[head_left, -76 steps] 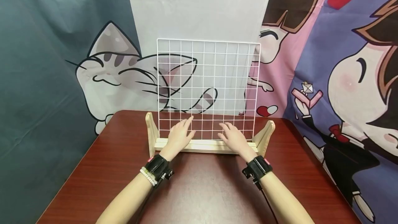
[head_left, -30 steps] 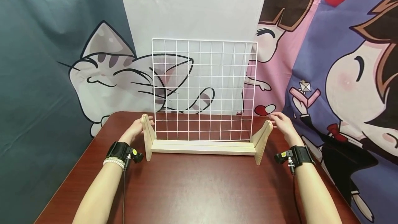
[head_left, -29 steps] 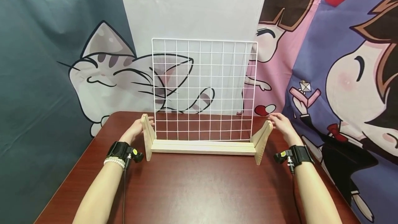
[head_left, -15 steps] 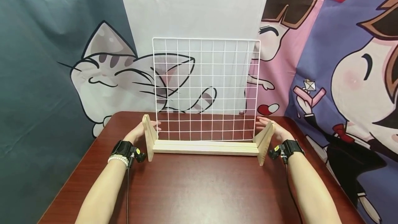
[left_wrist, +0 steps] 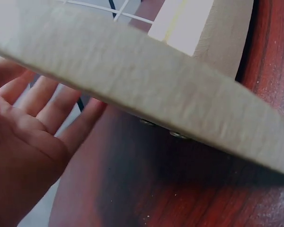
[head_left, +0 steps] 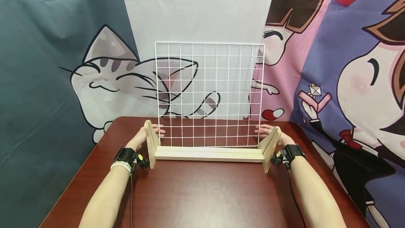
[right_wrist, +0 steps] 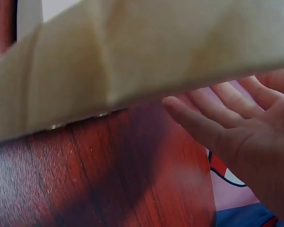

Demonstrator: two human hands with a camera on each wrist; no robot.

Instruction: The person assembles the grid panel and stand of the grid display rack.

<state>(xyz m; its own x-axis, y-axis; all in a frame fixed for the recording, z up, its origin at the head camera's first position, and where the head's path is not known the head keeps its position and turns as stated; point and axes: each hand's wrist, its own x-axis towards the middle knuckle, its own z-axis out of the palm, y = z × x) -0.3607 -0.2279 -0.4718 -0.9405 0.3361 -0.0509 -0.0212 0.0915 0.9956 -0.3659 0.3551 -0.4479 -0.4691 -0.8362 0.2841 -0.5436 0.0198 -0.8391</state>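
Note:
A white wire grid panel (head_left: 210, 92) stands upright in a wooden stand, its lower edge at the base bar (head_left: 209, 154). My left hand (head_left: 138, 139) is at the outer side of the left wooden end piece (head_left: 152, 143), fingers reaching past its back edge behind the grid. On the other side, my right hand (head_left: 285, 140) reaches the same way behind the right end piece (head_left: 271, 149). Both wrist views show the palm of the left hand (left_wrist: 33, 137) and right hand (right_wrist: 246, 127) with fingers extended, partly hidden by the wood. Whether they touch it, I cannot tell.
The stand is on a dark red-brown table (head_left: 202, 192). Behind the table hangs a cloth backdrop (head_left: 202, 6) with a cartoon cat and figures. A thin cable (head_left: 131, 200) runs from each wrist camera along the forearm.
From in front of the grid, both hands have moved outward around the end pieces. Since then they have come inward, their fingertips farther behind the grid. The stand stays in place.

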